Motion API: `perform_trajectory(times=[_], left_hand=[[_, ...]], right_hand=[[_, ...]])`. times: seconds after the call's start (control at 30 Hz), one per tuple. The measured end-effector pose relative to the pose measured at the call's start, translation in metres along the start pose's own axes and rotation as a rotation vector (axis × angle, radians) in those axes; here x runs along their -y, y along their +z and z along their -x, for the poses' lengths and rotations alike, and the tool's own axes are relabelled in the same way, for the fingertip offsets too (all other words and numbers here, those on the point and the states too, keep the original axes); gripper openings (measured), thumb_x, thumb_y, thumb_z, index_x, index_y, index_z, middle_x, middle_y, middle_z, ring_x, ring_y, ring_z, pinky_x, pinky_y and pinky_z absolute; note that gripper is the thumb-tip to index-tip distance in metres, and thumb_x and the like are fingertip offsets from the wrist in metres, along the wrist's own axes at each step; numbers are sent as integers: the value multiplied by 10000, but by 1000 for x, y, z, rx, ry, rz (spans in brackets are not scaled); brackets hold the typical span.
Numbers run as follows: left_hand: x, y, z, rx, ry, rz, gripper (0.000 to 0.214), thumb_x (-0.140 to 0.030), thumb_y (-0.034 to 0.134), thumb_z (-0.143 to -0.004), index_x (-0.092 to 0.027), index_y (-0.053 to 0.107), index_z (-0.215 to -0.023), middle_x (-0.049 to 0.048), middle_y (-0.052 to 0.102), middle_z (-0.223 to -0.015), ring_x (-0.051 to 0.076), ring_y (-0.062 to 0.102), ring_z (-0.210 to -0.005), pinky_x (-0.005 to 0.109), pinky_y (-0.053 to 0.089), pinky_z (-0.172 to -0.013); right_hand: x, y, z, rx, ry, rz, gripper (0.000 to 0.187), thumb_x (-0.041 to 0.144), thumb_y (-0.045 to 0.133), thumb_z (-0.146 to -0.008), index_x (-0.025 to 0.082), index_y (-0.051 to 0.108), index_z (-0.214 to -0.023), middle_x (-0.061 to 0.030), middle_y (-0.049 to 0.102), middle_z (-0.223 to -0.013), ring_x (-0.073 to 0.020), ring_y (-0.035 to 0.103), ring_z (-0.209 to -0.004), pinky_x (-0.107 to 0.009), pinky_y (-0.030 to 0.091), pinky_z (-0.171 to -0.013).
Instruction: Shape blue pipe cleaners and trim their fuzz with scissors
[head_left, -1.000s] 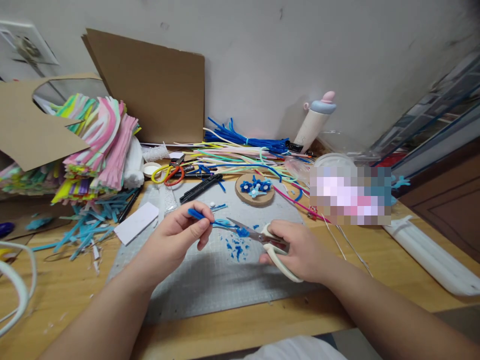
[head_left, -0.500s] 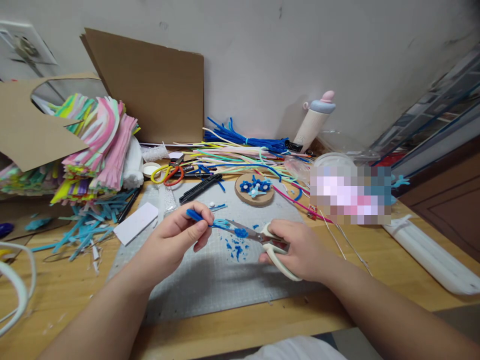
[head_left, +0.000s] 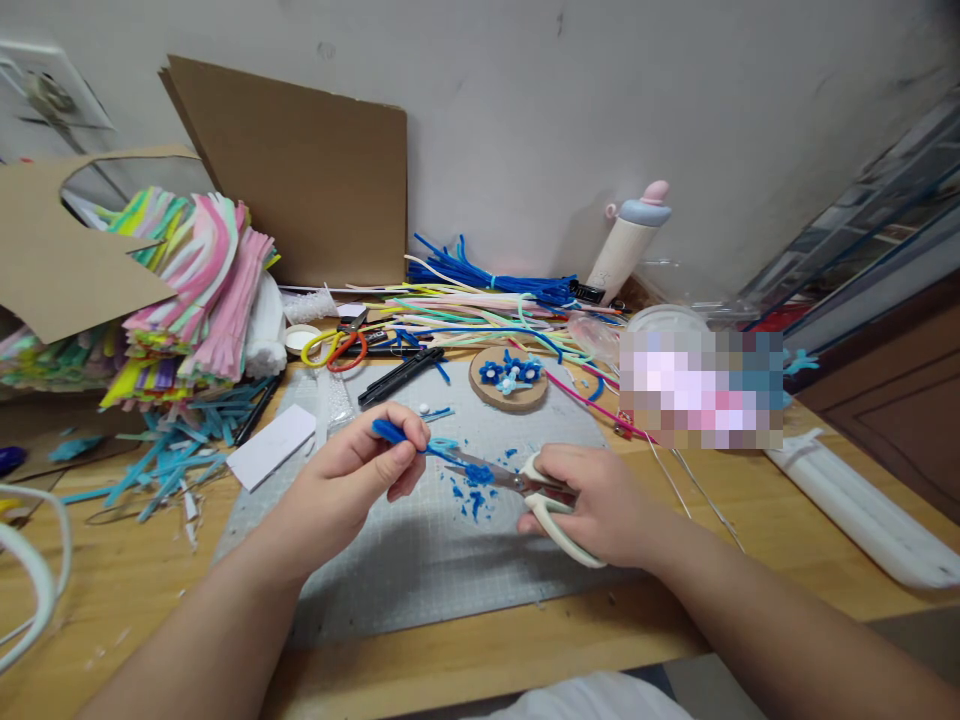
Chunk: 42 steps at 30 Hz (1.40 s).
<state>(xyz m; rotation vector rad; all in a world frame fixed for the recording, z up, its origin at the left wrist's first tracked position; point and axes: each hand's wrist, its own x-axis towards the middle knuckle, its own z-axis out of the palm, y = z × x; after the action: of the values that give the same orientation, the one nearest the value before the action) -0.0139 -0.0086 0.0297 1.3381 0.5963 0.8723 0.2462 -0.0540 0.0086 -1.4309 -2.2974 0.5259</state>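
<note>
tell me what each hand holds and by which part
Left hand: a blue fuzzy piece, pinched partway along its length. Right hand: scissors, by their white handles.

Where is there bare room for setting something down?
On the grey gridded mat, between blue clippings and its near edge; on wooden tabletop, between thin grey wires and the long white package. Crowded: behind, with multicoloured fuzzy stems.

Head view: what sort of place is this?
Likely a small craft workspace: a gray cutting mat, a bundle of blue fuzzy stems by the wall, and white-handled scissors in the right hand.
</note>
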Motion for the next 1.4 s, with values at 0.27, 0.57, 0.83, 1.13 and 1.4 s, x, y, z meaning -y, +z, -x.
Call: perform_trajectory(times=[0.27, 0.57, 0.83, 1.13, 1.4], left_hand=[[-1, 0, -2, -14, 25, 31, 53, -243, 495, -879, -214, 539, -877, -24, 423, -639, 94, 372, -587, 236, 262, -530], [-2, -1, 0, -95, 26, 123, 36, -212, 516, -859, -205, 550, -872, -17, 435, -693, 85, 388, -599, 224, 275, -541], [-2, -3, -5, -227, -37, -61, 80, -272, 555, -812, -193, 559, -828, -23, 465, -626, 100, 393, -579, 230, 291, -528], [26, -35, -25, -378, 58, -1227, 161, -206, 500, -780, -204, 639, -862, 42, 658, -916, 216, 560, -894, 338, 404, -795], [34, -42, -26, -240, 113, -1433, 135, -273, 548, -783, -251, 672, -831, 34, 622, -1026, 235, 528, -984, 395, 368, -850]], right_hand=[[0, 0, 1, 5, 16, -26, 374, 498, 679, -710, 170, 510, -647, 32, 497, -622, -94, 401, -562, -208, 263, -529], [-2, 2, 1, 10, 40, -82, 423, 513, 644, -735, 166, 468, -571, 42, 457, -573, -84, 380, -538, -201, 257, -513], [-9, -6, -4, -32, 148, 63, 391, 495, 585, -776, 172, 479, -584, 27, 490, -579, -97, 416, -546, -213, 244, -510], [-17, -2, -5, 94, 91, 250, 371, 535, 552, -796, 186, 553, -671, -1, 586, -662, -122, 492, -599, -233, 239, -533], [-18, -1, -4, 131, 23, 362, 346, 531, 554, -800, 195, 579, -723, -24, 633, -762, -158, 567, -695, -247, 287, -578]])
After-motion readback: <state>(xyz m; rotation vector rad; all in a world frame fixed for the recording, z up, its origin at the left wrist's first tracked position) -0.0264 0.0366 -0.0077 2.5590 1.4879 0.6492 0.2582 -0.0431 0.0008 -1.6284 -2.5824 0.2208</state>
